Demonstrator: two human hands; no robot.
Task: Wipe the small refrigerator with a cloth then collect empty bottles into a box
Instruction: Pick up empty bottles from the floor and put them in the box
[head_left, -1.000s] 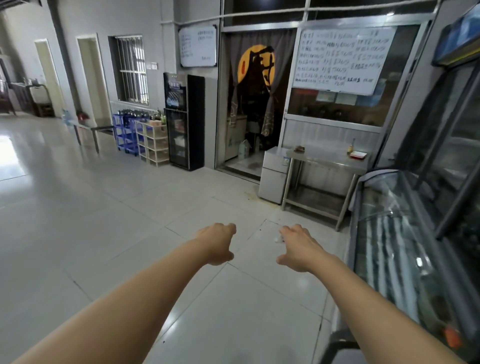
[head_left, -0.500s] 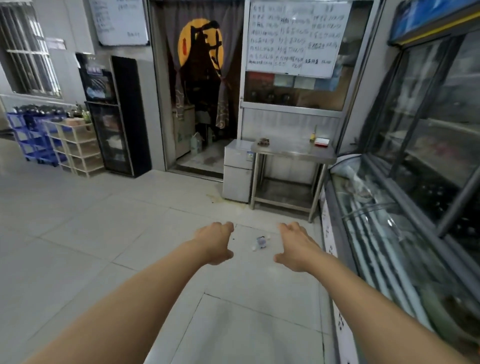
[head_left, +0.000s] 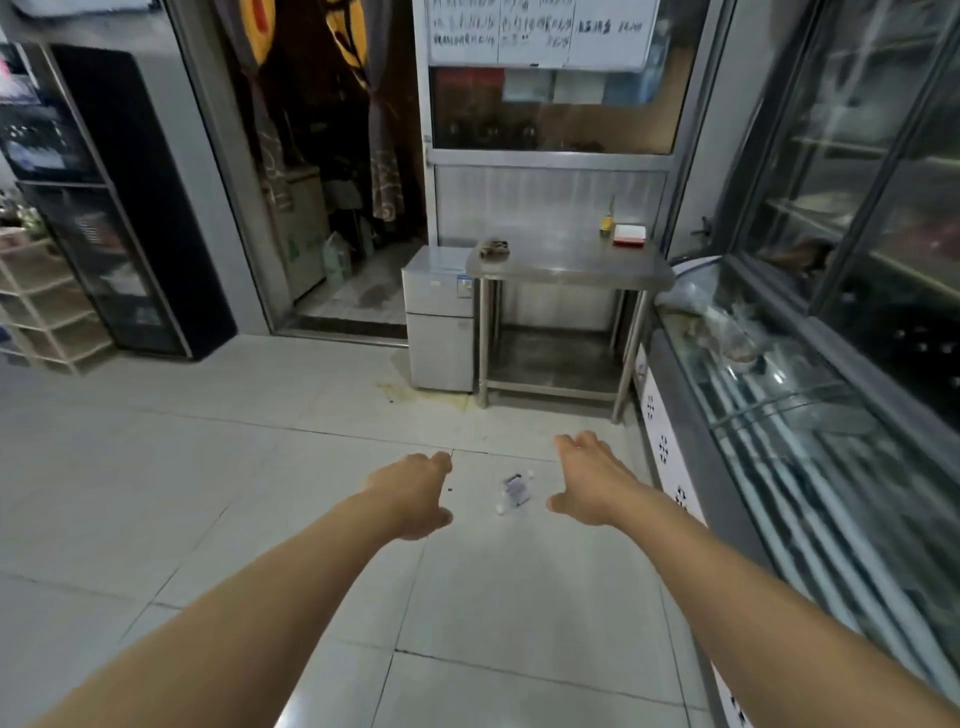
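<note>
A small silver refrigerator (head_left: 440, 332) stands on the floor ahead, against the left side of a steel table (head_left: 566, 270). A crumpled brown cloth (head_left: 494, 248) lies on the table's left end. An empty plastic bottle (head_left: 514, 491) lies on the floor tiles between my hands. My left hand (head_left: 415, 493) is held out in front with fingers loosely curled and holds nothing. My right hand (head_left: 592, 480) is also stretched forward, fingers apart and empty. Both hands are well short of the refrigerator.
A long glass display freezer (head_left: 769, 431) runs along the right side. A tall black glass-door cooler (head_left: 104, 218) and beige shelving (head_left: 41, 306) stand at left. A curtained doorway (head_left: 332, 182) opens behind the refrigerator. A red-and-white box (head_left: 629, 234) and a yellow bottle (head_left: 606, 223) sit on the table.
The view has swung right and moved closer to the refrigerator and table. The bottle on the floor has come into view between my hands. Both hands stay outstretched and empty.
</note>
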